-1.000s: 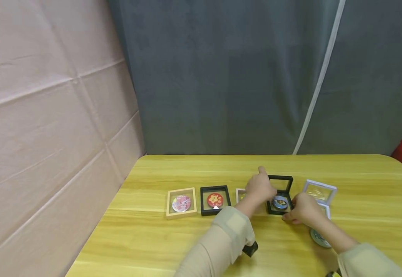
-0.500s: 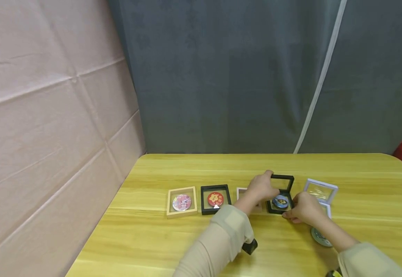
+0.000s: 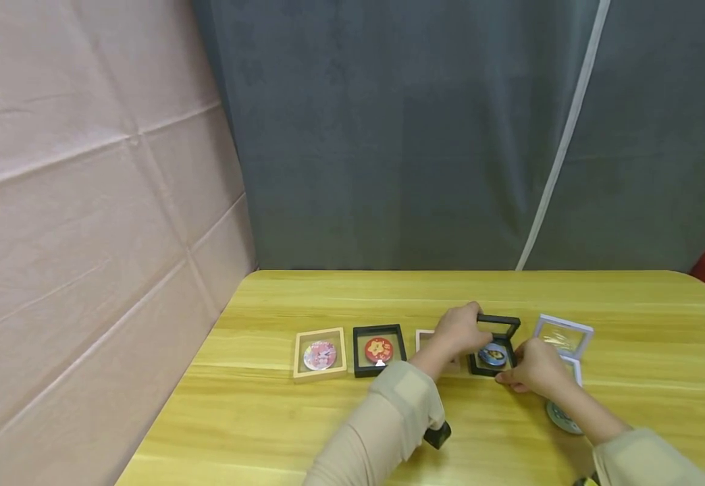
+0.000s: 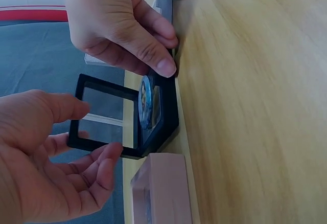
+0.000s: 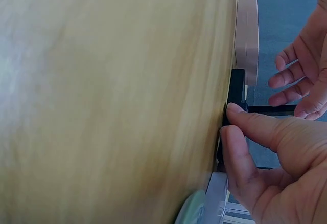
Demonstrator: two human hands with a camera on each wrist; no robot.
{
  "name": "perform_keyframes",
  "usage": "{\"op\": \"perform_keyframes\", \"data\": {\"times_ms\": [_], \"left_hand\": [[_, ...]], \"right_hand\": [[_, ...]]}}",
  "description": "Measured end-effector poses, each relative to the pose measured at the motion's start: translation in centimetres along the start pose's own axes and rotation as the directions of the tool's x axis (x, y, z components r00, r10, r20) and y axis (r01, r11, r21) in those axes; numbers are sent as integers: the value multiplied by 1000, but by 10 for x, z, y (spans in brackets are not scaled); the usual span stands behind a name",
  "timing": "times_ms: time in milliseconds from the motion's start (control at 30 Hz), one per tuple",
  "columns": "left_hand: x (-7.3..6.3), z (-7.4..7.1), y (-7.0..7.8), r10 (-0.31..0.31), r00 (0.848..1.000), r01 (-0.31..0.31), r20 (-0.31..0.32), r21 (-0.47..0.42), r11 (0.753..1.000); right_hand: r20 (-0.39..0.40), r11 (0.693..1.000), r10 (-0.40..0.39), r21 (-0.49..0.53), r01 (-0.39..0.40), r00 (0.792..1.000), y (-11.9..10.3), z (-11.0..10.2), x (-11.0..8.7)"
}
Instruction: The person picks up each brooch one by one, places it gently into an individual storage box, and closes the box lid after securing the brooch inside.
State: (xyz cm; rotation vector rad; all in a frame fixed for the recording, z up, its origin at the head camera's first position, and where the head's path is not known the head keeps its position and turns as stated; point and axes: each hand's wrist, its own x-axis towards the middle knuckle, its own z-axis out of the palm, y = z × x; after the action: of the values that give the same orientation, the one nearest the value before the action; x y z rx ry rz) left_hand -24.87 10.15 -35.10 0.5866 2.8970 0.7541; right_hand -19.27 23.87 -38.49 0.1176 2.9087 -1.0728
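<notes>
A black display frame lies on the table with its hinged lid raised over the base. Inside the base sits a round blue badge with a picture on it. My left hand pinches the lid's free edge between thumb and fingers, as the left wrist view shows. At the base's front right corner, my right hand grips the frame with thumb and index finger. In the head view, my left hand partly covers a pale pink frame beside the black one.
To the left are a cream frame with a pink badge and another black frame with a red star badge. A pale lilac frame stands with its lid up at right. A greenish round badge lies in front of it.
My left hand has shifted right onto the black frame's lid, whose top has tipped lower and forward. The right hand stays at the base's corner.
</notes>
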Motion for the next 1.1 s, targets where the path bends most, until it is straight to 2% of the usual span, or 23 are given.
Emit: {"op": "perform_keyframes", "data": {"times_ms": [133,400,700,967,1100], "left_hand": [[-3,-1,0,20,1000,-21,14,57,998],[-8,3,2,8,1000,-8,2,29,1000],[-7,6,4,-33,999,33,-13,70,997],[-9,8,3,-19,998,12,63,110,994],[-9,9,0,-24,996,15,80,117,993]], "right_hand": [[-12,1000,-9,-18,8,1000,0,1,-1],[-23,1000,-19,-20,19,1000,1,3,-2],[-9,999,-32,11,32,999,1,1,0],[-22,1000,-17,7,17,1000,1,0,-1],[-29,1000,-18,18,18,999,1,1,-2]]}}
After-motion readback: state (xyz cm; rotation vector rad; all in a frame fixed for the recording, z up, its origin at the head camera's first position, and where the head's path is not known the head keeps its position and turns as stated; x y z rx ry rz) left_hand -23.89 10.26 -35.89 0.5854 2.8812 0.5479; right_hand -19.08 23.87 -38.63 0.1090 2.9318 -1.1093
